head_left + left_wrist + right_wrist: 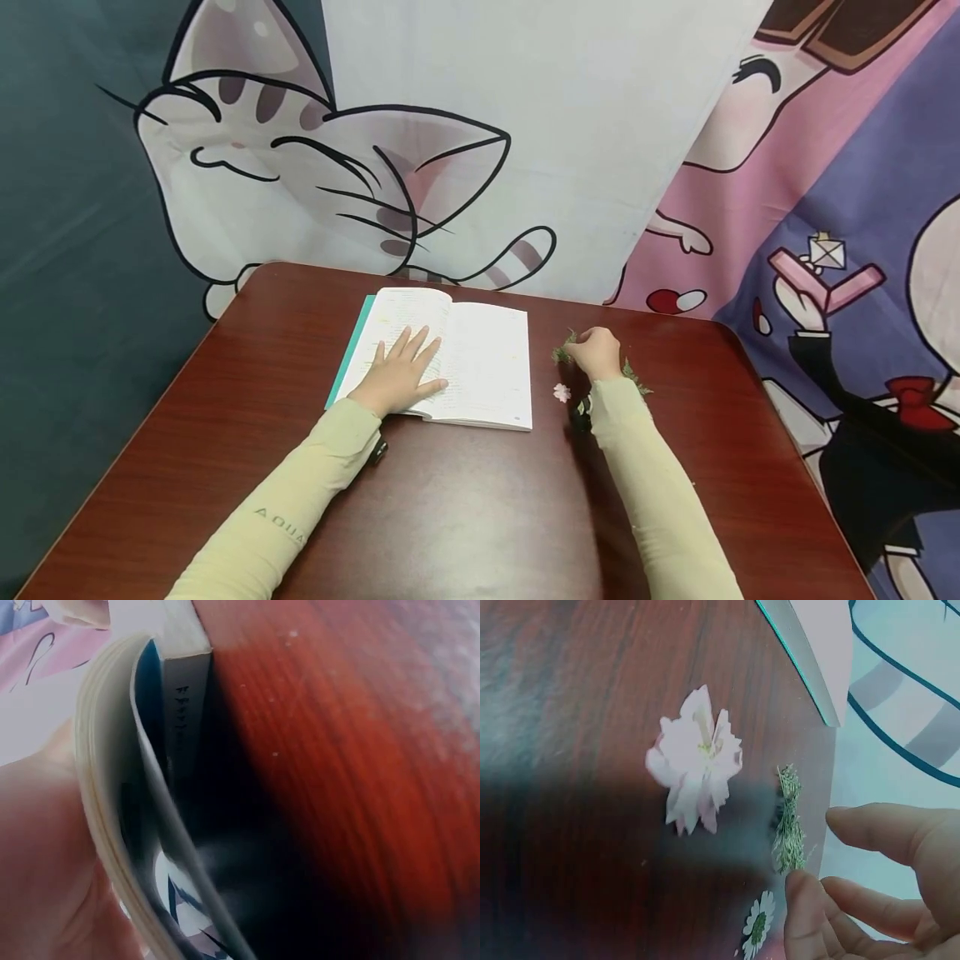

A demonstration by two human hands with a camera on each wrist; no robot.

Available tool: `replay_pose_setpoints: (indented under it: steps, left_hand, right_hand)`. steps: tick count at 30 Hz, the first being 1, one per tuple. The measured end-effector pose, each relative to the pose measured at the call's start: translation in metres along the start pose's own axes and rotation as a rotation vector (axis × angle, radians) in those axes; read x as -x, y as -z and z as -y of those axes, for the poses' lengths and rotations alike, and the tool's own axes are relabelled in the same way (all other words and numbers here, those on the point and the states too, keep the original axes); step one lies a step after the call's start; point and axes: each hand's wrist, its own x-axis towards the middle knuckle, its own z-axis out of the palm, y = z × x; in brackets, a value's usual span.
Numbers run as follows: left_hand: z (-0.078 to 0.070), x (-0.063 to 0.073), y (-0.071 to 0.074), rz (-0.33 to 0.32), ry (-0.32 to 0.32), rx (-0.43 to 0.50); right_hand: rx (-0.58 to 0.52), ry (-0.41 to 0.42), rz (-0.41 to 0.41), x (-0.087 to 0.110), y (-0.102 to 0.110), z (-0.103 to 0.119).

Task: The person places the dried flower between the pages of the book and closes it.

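My left hand (pixel 402 372) lies with spread fingers on the left page of an open book (pixel 491 358). In the left wrist view, the lower edge of its pages (pixel 91 769) curves up from the table beside that hand. My right hand (pixel 595 353) is over the table right of the book, fingertips at a small green leafy sprig (pixel 560 356). The right wrist view shows a gap between its finger and thumb, the thumb tip by the end of the sprig (pixel 788 821). Nearby lie a pale pink flower (pixel 697 765) and a white daisy-like flower (pixel 758 926).
Another green sprig (pixel 634 377) lies right of the right wrist. The book's teal cover (pixel 351 350) shows along its left side. Behind the brown table (pixel 465 508) hangs a cloth (pixel 585 108) printed with cartoon figures.
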Motion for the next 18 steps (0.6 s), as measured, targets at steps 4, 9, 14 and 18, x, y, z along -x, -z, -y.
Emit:
replay_pose_setpoints:
  steps: [4,9,14,18]
  left_hand:
    - [0.0,0.0,-0.002,0.008,0.007,0.008]
    - [0.001,0.0,-0.003,0.017,0.011,0.014]
    - [0.001,0.001,-0.002,0.024,0.013,0.023]
    - [0.002,0.001,-0.002,0.026,0.014,0.031]
  right_hand:
    - [0.016,-0.027,0.018,-0.006,-0.005,-0.002]
    - [0.046,-0.064,0.041,-0.008,-0.01,0.0]
    - [0.043,-0.054,0.053,-0.008,-0.011,0.004]
    - [0.044,-0.041,0.054,-0.01,-0.012,0.004]
